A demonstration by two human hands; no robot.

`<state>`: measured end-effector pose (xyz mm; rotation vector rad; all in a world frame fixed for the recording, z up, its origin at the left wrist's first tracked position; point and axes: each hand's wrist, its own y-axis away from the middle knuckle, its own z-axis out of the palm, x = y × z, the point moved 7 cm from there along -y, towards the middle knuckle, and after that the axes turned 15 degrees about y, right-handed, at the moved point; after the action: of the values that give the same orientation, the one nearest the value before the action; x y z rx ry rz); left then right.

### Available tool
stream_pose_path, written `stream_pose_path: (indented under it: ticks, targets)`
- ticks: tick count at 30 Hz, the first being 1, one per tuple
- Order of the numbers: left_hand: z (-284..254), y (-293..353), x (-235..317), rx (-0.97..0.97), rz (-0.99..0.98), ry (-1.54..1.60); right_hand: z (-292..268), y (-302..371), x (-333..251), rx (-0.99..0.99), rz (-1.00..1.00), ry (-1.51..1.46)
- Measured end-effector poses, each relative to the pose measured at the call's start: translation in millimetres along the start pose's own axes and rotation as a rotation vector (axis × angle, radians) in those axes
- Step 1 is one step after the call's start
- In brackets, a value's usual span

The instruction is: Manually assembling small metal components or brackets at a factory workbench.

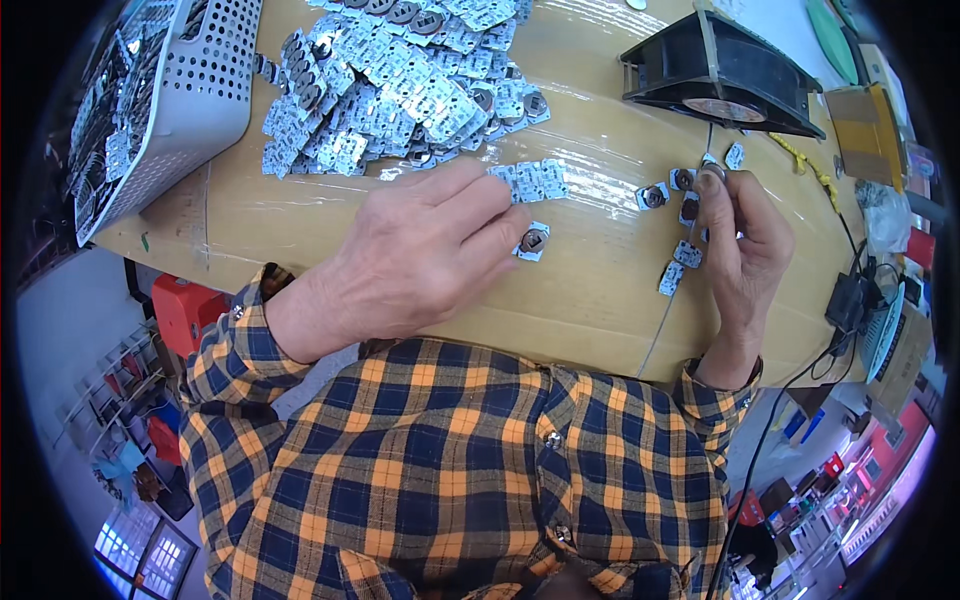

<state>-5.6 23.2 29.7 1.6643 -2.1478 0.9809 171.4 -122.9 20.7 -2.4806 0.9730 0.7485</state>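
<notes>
Over the middle of the table, my left hand (pixel 425 245) is closed, its fingers curled downward. Its thumb and anything pinched beneath are hidden. A short strip of small circuit boards (pixel 540 180) lies by its knuckles, and a single board with a round dark part (pixel 533 241) is at its fingertips. Farther right, my right hand (pixel 748 235) pinches a small circuit board (pixel 711 168) between thumb and forefinger. Several loose little boards lie around it, among them one with a round part (pixel 653 196) and a plain-faced one (pixel 672 278).
A large heap of circuit board strips (pixel 400 90) covers the table's far left. Beside it stands a white perforated basket (pixel 205 75) full of parts. A black fan (pixel 720 75) sits at the far right, near a yellow cord (pixel 805 165) and a black adapter (pixel 848 302).
</notes>
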Motion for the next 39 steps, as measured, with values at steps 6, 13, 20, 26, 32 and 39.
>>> stream_pose_path:
  ticks: [6,13,20,26,32,39]
  targets:
    - [1,-4,-3,-0.149,-0.158,0.119,-2,0,2,0.047,-0.068,0.005]
    - [1,-2,51,-0.028,0.351,0.185,-4,2,1,0.048,-0.090,0.042]
    - [8,3,54,0.065,0.605,0.073,26,10,-5,-0.352,0.214,-0.485]
    - [12,-3,52,0.000,0.659,0.131,38,12,-11,-0.560,0.202,-0.683]
    - [19,-10,45,-0.179,0.643,0.172,33,11,-11,-0.418,0.188,-0.620]
    - [40,-34,-12,0.370,-0.564,1.428,19,12,-2,-0.110,0.309,-0.656]
